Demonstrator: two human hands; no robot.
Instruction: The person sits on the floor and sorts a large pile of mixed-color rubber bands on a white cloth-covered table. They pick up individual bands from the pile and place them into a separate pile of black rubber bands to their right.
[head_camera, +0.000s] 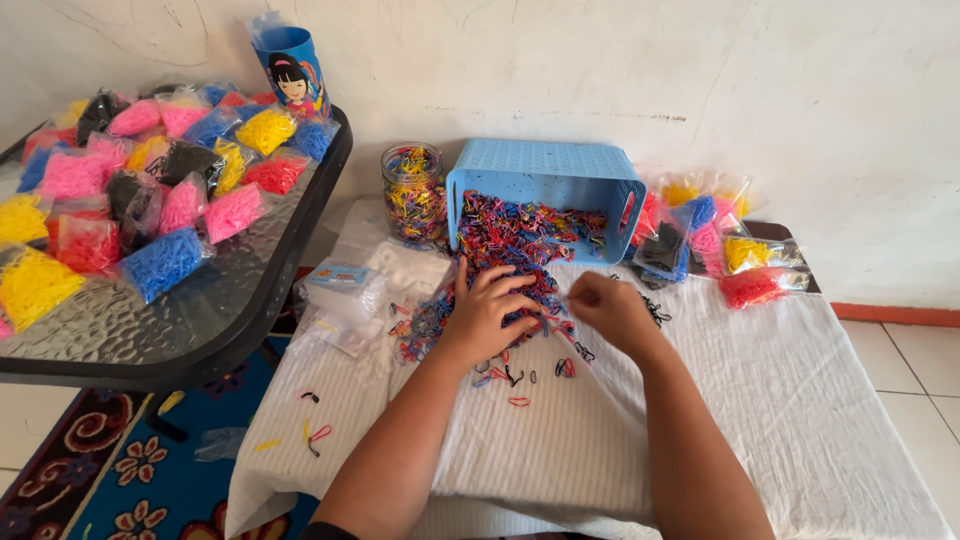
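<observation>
So the pile of tiny elastic bands (515, 262) is a mixed-colour heap spilling out of a blue plastic basket (545, 175) tipped on its side, mouth facing the person, and the heap runs from the basket toward them. Left hand (485, 315) lies flat on the near edge of the heap, fingers spread, nothing clamped in its grip. Right hand (610, 308) sits just beside the heap with fingertips pinched together; looks like it has a band or two, but it's too small to tell for sure. A few loose bands (515, 380) are scattered near the wrists.

Left of the basket stands a glass jar (413, 192) full of mixed bands, and nearer in, some clear packets (345, 295), one with a light blue label. Right of the basket: small clear bags (725, 250) of yellow, red, pink and blue bands.

Everything sits on a low bench under a ribbed white cloth (780, 400). The dark glass-topped side table (190, 330) on the left is loaded with single-colour bags and a blue cartoon-printed tube (292, 72). White wall behind, tiled floor, blue patterned rug (140, 470).
</observation>
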